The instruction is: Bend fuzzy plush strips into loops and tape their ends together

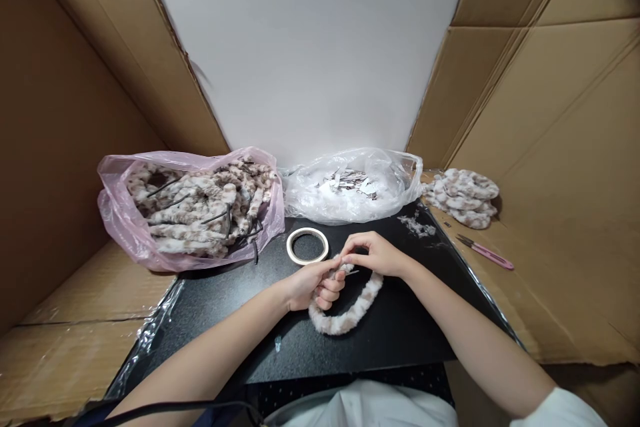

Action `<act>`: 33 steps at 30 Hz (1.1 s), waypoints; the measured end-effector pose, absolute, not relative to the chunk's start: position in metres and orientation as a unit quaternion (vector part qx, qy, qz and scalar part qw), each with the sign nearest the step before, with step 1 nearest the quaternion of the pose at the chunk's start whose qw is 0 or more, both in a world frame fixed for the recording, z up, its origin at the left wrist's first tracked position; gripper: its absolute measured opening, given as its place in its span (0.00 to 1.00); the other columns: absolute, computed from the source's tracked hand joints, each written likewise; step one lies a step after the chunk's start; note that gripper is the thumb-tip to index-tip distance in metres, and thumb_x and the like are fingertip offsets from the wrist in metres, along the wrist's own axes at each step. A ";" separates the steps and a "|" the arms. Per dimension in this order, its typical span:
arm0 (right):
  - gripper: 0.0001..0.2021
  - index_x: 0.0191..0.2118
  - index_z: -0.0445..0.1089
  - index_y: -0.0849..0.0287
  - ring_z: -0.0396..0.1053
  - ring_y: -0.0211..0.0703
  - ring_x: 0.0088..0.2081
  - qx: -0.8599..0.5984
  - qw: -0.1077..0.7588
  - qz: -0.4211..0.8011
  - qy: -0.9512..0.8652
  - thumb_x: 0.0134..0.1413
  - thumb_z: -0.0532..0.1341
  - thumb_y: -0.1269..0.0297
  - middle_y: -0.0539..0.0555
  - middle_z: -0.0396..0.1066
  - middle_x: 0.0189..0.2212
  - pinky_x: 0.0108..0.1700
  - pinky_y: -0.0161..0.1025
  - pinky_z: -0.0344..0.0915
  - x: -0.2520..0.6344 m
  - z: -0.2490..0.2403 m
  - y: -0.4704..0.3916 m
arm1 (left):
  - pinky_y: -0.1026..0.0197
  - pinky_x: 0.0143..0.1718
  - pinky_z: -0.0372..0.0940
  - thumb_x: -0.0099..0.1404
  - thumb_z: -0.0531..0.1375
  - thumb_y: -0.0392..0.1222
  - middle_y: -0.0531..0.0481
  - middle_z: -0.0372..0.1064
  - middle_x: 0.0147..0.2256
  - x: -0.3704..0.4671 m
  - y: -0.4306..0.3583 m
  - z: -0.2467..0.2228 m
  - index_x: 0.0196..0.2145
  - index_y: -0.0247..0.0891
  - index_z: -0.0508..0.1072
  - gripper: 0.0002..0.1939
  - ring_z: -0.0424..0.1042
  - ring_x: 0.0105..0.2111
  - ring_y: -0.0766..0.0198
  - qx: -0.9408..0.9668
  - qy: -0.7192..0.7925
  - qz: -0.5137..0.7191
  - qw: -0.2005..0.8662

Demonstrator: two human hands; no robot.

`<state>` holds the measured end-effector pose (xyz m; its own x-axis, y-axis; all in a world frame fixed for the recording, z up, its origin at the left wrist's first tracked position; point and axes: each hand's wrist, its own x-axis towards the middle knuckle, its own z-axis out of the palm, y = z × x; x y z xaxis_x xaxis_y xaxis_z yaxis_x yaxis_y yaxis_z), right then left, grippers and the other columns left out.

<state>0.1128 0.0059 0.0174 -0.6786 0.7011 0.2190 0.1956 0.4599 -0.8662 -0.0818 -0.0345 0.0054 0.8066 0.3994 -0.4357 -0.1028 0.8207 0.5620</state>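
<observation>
Your fluffy loop [357,312] sits on your side of the tape roll [291,248] and a little to its right, its longer span slanting from near left to far right. Your left hand [320,285] has its fingers curled shut around the loop's left side, nearest the roll; your right hand [373,255] pinches thumb and forefinger together at the same far end, though exactly what sits between them is partly hidden. Bare desk [235,310] opens left of the roll, toward you; the pink bag [116,230] and clear bag [307,205] crowd its far side. The near edge runs below the loop, on your side of the roll.
</observation>
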 end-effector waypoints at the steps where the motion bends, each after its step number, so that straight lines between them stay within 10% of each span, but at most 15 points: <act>1: 0.09 0.33 0.75 0.61 0.69 0.40 0.34 -0.276 0.285 0.441 -0.806 0.54 0.63 0.60 0.53 0.73 0.31 0.39 0.37 0.65 0.113 0.018 0.006 | 0.69 0.15 0.32 0.62 0.56 0.57 0.62 0.38 0.17 -0.082 -0.034 0.005 0.26 0.38 0.58 0.20 0.32 0.16 0.73 0.266 0.276 0.133 0.914; 25: 0.06 0.33 0.68 0.58 0.69 0.41 0.34 -0.401 0.447 0.381 -0.703 0.51 0.61 0.62 0.53 0.71 0.32 0.42 0.43 0.66 0.112 0.004 0.014 | 0.72 0.15 0.45 0.59 0.61 0.55 0.63 0.45 0.17 -0.084 -0.033 0.015 0.27 0.37 0.58 0.20 0.41 0.14 0.77 0.363 0.285 0.375 0.804; 33: 0.14 0.47 0.69 0.54 0.59 0.51 0.51 -0.356 0.262 0.171 -0.880 0.52 0.63 0.65 0.57 0.66 0.50 0.53 0.52 0.57 0.089 -0.008 0.003 | 0.68 0.16 0.40 0.60 0.59 0.57 0.53 0.64 0.17 -0.090 -0.030 0.017 0.33 0.31 0.68 0.22 0.48 0.12 0.77 0.499 0.340 0.379 0.702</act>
<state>0.0891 0.0031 -0.0085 -0.6082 0.7171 0.3403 0.5379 0.6876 -0.4876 -0.0900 -0.0299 0.0172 0.4828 0.8701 -0.0989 -0.1926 0.2156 0.9573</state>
